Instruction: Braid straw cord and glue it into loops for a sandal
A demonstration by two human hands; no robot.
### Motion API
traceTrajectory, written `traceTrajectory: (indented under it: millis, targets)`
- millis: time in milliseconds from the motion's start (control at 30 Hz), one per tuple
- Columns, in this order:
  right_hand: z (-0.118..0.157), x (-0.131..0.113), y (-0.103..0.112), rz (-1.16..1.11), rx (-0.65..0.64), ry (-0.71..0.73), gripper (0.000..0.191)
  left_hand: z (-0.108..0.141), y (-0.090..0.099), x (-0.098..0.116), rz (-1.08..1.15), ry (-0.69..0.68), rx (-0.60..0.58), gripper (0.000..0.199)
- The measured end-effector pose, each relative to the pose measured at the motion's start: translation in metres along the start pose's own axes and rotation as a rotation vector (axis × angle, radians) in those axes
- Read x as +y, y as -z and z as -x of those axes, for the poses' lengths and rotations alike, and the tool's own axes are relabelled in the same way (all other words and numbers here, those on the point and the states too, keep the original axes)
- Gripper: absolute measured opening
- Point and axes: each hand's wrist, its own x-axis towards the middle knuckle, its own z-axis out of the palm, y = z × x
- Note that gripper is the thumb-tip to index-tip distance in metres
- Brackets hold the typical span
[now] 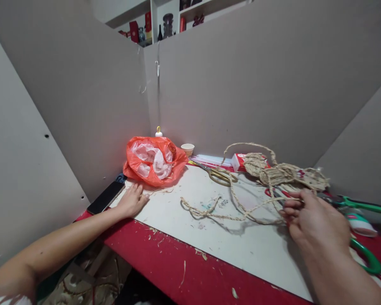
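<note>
we log tan braided fibre rope (279,173), bright orange-red plastic bag (160,181), gold-handled metal scissors (214,173), black rectangular phone (106,198), white flat board (209,233) smudged teal and pink, red table surface (165,262).

Left arm stretched out with the hand lying low; right hand raised nearer the camera with its fingers curled.
The left arm (66,241) enters at the lower left, bends slightly at the elbow (30,271) and runs forward and inward to a nearly straight wrist (116,212). The left hand (132,201) is palm down, back upward, its fingers loosely extended and pointing away from the body. The right forearm (352,277) comes in from the lower right corner, slanting up and to the left. The right hand (319,224) shows its back to the camera, fingers bent and gathered in a grip; the palm is hidden.
</note>
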Motion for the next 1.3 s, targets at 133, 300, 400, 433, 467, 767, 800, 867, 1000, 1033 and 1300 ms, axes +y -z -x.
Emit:
traceTrajectory:
  millis: [133, 300, 400, 433, 467, 767, 800, 867, 1000, 1033, 1300]
  targets:
    - [0.007, -0.004, -0.004, -0.038, -0.007, 0.0, 0.016, -0.014, -0.009, 0.047, 0.036, -0.033, -0.058, 0.073]
    - [0.009, -0.006, -0.004, -0.041, -0.021, 0.0, 0.016, -0.039, -0.032, 0.125, 0.107, -0.132, -0.107, 0.071]
    - [0.009, -0.004, -0.003, -0.037, -0.035, 0.009, 0.018, -0.066, -0.044, 0.161, 0.149, -0.186, -0.111, 0.062]
    - [0.008, -0.004, -0.003, -0.035, -0.04, 0.013, 0.019, -0.075, -0.046, 0.17, 0.161, -0.203, -0.099, 0.059]
    - [0.008, -0.003, -0.002, -0.032, -0.043, 0.015, 0.02, -0.085, -0.047, 0.177, 0.172, -0.219, -0.083, 0.054]
    - [-0.003, 0.012, 0.004, 0.011, -0.059, 0.015, 0.028, -0.072, -0.023, 0.145, 0.179, -0.298, -0.049, 0.046]
    - [-0.003, 0.013, 0.004, 0.013, -0.066, 0.017, 0.028, -0.06, -0.019, 0.132, 0.163, -0.28, -0.061, 0.05]
    - [-0.003, 0.014, 0.003, 0.019, -0.086, 0.02, 0.029, -0.038, -0.013, 0.108, 0.117, -0.215, -0.089, 0.063]
    - [-0.001, 0.016, 0.0, 0.033, -0.122, 0.031, 0.029, -0.035, -0.015, 0.088, 0.042, -0.082, -0.102, 0.092]
    - [0.0, 0.017, 0.0, 0.038, -0.126, 0.034, 0.03, -0.044, -0.019, 0.09, 0.036, -0.052, -0.101, 0.097]
    - [-0.003, 0.021, 0.001, 0.101, -0.137, 0.047, 0.033, -0.145, -0.046, 0.137, 0.095, -0.074, -0.106, 0.068]
